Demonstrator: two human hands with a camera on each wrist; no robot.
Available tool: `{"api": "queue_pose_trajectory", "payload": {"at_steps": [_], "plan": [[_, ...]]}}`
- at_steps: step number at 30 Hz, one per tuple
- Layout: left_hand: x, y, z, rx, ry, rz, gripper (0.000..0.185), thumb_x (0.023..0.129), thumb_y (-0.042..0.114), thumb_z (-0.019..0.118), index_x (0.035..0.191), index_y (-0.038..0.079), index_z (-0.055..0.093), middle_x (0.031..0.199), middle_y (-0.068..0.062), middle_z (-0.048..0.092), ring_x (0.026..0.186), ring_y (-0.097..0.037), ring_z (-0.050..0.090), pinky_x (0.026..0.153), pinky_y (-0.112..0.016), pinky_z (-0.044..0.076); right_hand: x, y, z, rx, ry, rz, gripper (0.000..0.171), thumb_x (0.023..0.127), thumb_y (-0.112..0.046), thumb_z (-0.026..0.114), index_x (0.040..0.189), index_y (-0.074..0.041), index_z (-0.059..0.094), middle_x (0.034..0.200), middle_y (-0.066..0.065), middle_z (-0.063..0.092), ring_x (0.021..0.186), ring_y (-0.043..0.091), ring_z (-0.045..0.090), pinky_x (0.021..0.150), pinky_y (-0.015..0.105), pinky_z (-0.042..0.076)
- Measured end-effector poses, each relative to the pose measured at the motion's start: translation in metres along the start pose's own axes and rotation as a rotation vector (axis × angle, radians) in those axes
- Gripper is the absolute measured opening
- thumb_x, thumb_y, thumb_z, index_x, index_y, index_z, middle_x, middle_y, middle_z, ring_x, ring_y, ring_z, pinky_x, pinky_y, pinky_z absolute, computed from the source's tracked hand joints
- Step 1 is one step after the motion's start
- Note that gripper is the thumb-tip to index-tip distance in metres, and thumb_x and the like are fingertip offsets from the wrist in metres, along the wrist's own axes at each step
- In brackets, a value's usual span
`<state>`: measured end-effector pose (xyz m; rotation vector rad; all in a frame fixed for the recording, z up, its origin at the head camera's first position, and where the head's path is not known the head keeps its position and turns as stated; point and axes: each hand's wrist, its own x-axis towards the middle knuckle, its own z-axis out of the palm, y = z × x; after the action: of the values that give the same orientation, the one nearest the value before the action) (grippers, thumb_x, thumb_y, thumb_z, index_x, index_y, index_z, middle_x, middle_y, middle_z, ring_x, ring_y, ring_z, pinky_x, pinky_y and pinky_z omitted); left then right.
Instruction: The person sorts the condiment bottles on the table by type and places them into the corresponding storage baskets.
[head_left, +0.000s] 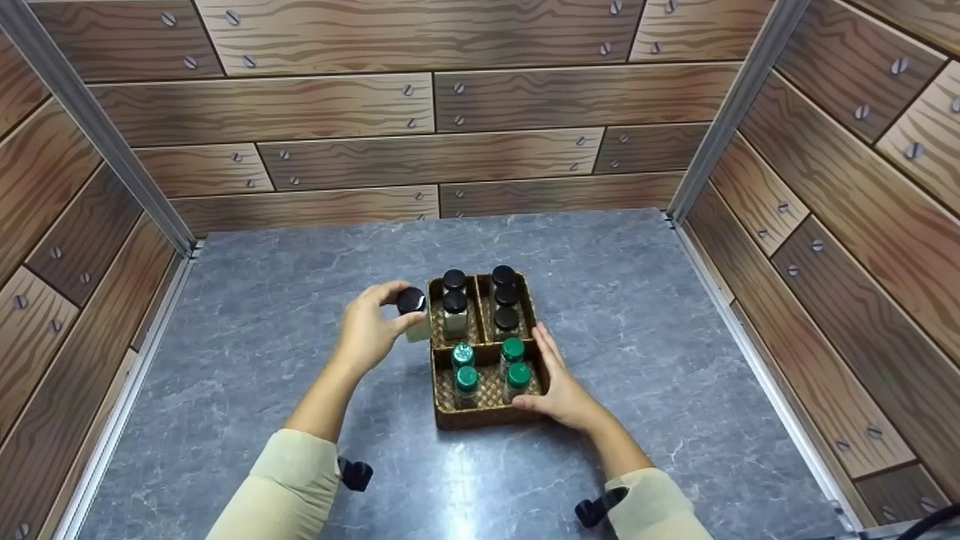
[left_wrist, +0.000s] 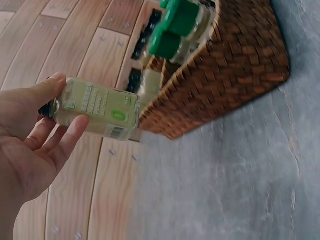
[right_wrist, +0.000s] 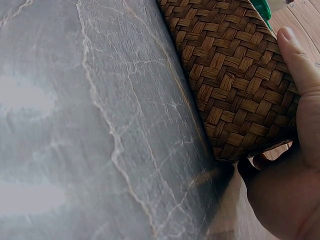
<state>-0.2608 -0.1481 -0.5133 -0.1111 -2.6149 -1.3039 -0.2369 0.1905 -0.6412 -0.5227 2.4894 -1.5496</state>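
Our left hand [head_left: 367, 330] holds a small jar with a black cap [head_left: 412, 301], fingers curled round it, just beside the left wall of the woven basket [head_left: 480, 414]. Our right hand [head_left: 559, 390] lies flat and wide against the basket's right side. The jar could bump the basket rim and slip from our fingers. It could also knock the jars with green caps [head_left: 489, 367] that stand between our hands.

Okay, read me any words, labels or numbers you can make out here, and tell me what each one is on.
None can be read.
Jar held by the left hand: pale green label with print and a barcode, too blurred to read.
Jars in the wicker basket: labels too small to read.
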Motion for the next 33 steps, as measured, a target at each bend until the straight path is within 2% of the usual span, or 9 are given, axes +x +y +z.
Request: {"api": "queue_pose_trajectory", "payload": {"at_steps": [7, 13, 17, 25, 31, 33], "plan": [[0.002, 0.012, 0.013, -0.042, -0.023, 0.045, 0.05, 0.076, 0.027, 0.089, 0.121, 0.013, 0.072, 0.115, -0.007, 0.072, 0.108, -0.024, 0.068, 0.102, -0.043, 0.051, -0.001, 0.001, -0.001, -0.006, -0.001, 0.01, 0.129, 0.071, -0.03, 0.092, 0.162, -0.035, 0.002, 0.17, -0.014, -0.011, 0.158, 0.033, -0.005, 0.12, 0.069, 0.008], [0.007, 0.016, 0.029, -0.031, -0.037, 0.077, 0.05, 0.075, 0.026, 0.09, 0.119, 0.012, 0.072, 0.117, -0.008, 0.071, 0.107, -0.025, 0.069, 0.1, -0.044, 0.052, -0.001, 0.002, -0.001, -0.014, 0.005, -0.001, 0.129, 0.07, -0.032, 0.092, 0.163, -0.033, 0.003, 0.171, -0.009, -0.009, 0.158, 0.034, -0.004, 0.12, 0.069, 0.009], [0.01, 0.017, 0.039, -0.02, -0.058, 0.052, 0.049, 0.075, 0.026, 0.089, 0.12, 0.015, 0.072, 0.12, -0.008, 0.065, 0.108, -0.026, 0.067, 0.101, -0.044, 0.05, 0.0, 0.001, 0.0, -0.023, 0.01, 0.001, 0.128, 0.071, -0.028, 0.092, 0.163, -0.034, 0.004, 0.172, -0.006, -0.007, 0.158, 0.034, -0.002, 0.119, 0.069, 0.01], [0.011, 0.011, 0.055, 0.022, -0.104, 0.024, 0.051, 0.076, 0.029, 0.089, 0.121, 0.016, 0.071, 0.113, -0.007, 0.065, 0.104, -0.027, 0.063, 0.092, -0.042, 0.052, 0.0, 0.002, 0.001, -0.027, 0.015, -0.006, 0.129, 0.071, -0.027, 0.092, 0.163, -0.033, 0.003, 0.172, 0.001, -0.007, 0.158, 0.035, -0.003, 0.119, 0.069, 0.009], [0.011, 0.0, 0.067, 0.028, -0.131, 0.03, 0.049, 0.074, 0.028, 0.09, 0.118, 0.016, 0.071, 0.112, -0.007, 0.064, 0.102, -0.024, 0.062, 0.091, -0.04, 0.053, 0.0, 0.002, 0.002, 0.005, 0.01, -0.007, 0.128, 0.071, -0.023, 0.092, 0.163, -0.033, 0.003, 0.172, -0.001, -0.008, 0.159, 0.032, -0.005, 0.122, 0.067, 0.006], [0.012, -0.003, 0.07, 0.023, -0.136, 0.035, 0.048, 0.074, 0.026, 0.09, 0.116, 0.015, 0.07, 0.112, -0.007, 0.064, 0.102, -0.024, 0.062, 0.092, -0.04, 0.053, 0.0, 0.001, 0.002, 0.001, 0.01, 0.002, 0.128, 0.071, -0.025, 0.092, 0.163, -0.034, 0.003, 0.172, -0.005, -0.008, 0.159, 0.032, -0.004, 0.122, 0.066, 0.007]]}}
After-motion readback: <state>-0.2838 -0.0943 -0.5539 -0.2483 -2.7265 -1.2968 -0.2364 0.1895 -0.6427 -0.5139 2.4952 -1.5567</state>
